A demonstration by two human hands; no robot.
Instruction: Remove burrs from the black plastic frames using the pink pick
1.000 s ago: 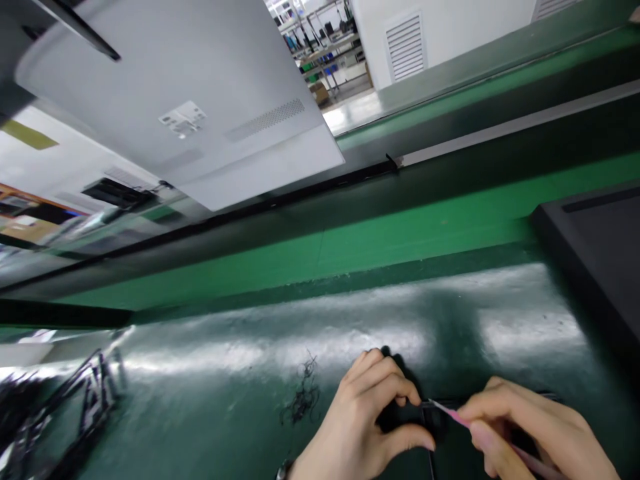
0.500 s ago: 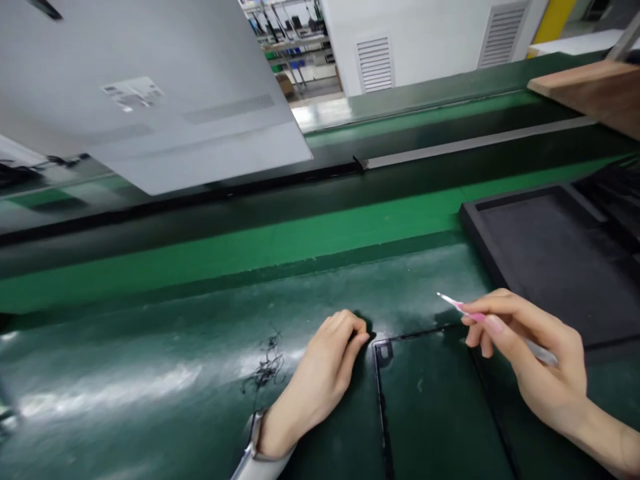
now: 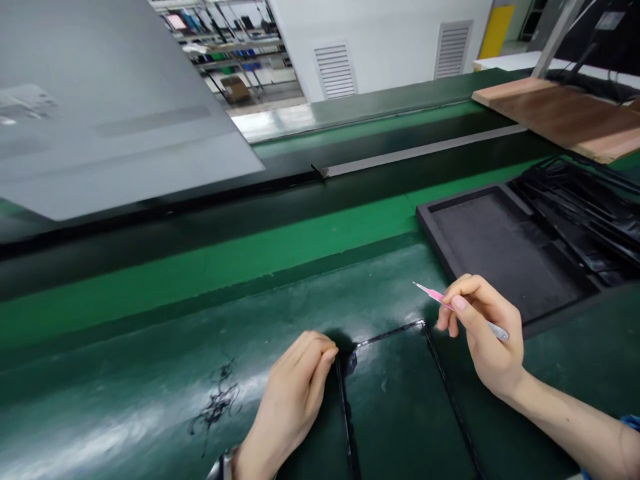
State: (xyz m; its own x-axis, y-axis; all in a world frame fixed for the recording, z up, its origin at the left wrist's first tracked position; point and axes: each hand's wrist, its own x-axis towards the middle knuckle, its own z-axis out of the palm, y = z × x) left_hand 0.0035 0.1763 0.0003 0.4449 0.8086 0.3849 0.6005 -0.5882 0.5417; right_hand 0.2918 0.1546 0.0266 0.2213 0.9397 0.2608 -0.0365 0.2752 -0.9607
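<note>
My right hand (image 3: 485, 333) is closed around pink and silver tweezers (image 3: 435, 294), whose fine tip points up and left above the bench. Below and left of them lies a thin black rectangular frame (image 3: 447, 380), flat on the green mat, its near end cut off by the view. At the frame's upper left corner, my left hand (image 3: 297, 387) is pinched with thumb and fingers together; the fingertips hide exactly what part they grip. A small tangle of black thread-like scraps (image 3: 216, 403) lies left of my left hand.
A black tray (image 3: 500, 247) sits beyond my right hand, with a pile of black frames or strips (image 3: 595, 213) beside it. Farther back are a wooden board (image 3: 565, 113) and a grey strip (image 3: 425, 150). A large pale panel (image 3: 125, 100) hangs over the upper left.
The view has swung right, so everything sits farther left and more of the wooden board and black pile shows. Both hands keep their grips; the tweezers stay raised.
</note>
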